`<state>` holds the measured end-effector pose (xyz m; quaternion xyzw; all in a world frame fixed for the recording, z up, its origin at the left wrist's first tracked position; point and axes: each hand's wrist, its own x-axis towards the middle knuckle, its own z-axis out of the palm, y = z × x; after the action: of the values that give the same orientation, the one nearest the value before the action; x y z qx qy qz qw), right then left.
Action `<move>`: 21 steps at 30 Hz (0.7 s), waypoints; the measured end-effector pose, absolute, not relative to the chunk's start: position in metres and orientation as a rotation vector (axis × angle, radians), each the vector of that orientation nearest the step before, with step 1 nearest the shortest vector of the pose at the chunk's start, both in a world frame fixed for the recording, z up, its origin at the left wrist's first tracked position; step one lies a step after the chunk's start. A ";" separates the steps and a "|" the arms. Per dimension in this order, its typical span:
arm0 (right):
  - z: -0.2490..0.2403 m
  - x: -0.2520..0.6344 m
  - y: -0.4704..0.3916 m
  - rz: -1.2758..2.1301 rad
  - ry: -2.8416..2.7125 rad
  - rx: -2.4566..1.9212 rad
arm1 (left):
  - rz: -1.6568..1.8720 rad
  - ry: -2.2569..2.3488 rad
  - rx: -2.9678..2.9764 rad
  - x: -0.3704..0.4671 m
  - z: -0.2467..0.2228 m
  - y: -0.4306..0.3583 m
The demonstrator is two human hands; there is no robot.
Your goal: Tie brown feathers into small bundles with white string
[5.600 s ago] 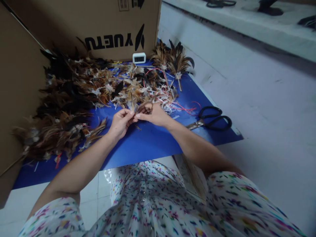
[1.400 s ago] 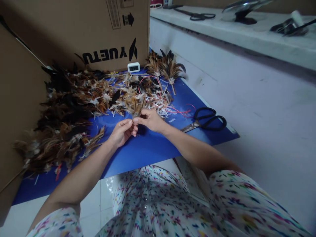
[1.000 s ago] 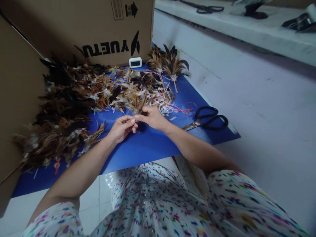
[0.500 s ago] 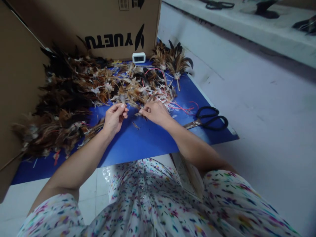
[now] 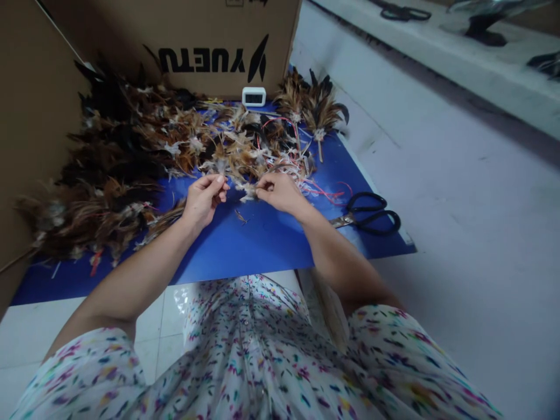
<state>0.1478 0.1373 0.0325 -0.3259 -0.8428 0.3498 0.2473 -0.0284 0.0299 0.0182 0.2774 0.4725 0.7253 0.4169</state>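
My left hand (image 5: 205,198) is closed in a pinch, thumb on the forefinger, above the blue board (image 5: 262,251). What its fingertips hold, if anything, is too small to make out. Just to the right, my right hand (image 5: 280,191) is also pinched, its fingertips at a small pale feather tuft (image 5: 247,191). Beyond both hands spreads a heap of brown and black feathers (image 5: 188,140). Pink and white ties (image 5: 291,163) lie tangled behind my right hand. A few feather scraps (image 5: 240,217) rest on the board below my hands.
Black-handled scissors (image 5: 371,213) lie at the board's right edge. A small white digital clock (image 5: 254,97) stands before a cardboard box (image 5: 210,29). Two feather bunches on sticks (image 5: 321,111) lie at the back right. A white ledge (image 5: 437,46) runs along the right wall.
My right hand has shifted slightly right, and the pale tuft at its fingertips shows more clearly. My left hand keeps its pinch. The whole view has moved a little.
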 end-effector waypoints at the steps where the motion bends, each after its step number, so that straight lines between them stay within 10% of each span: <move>1: 0.033 0.148 0.138 0.993 -2.262 -0.871 | 1.822 1.187 0.704 -0.028 0.018 0.030; 21: 0.027 0.144 0.136 1.357 -2.135 -0.655 | 1.594 1.389 1.050 -0.020 0.009 0.025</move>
<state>0.1435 0.1364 0.0265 -0.2418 -0.7887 0.5014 0.2610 -0.0200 0.0249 0.0094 0.4114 0.5441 0.6243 0.3808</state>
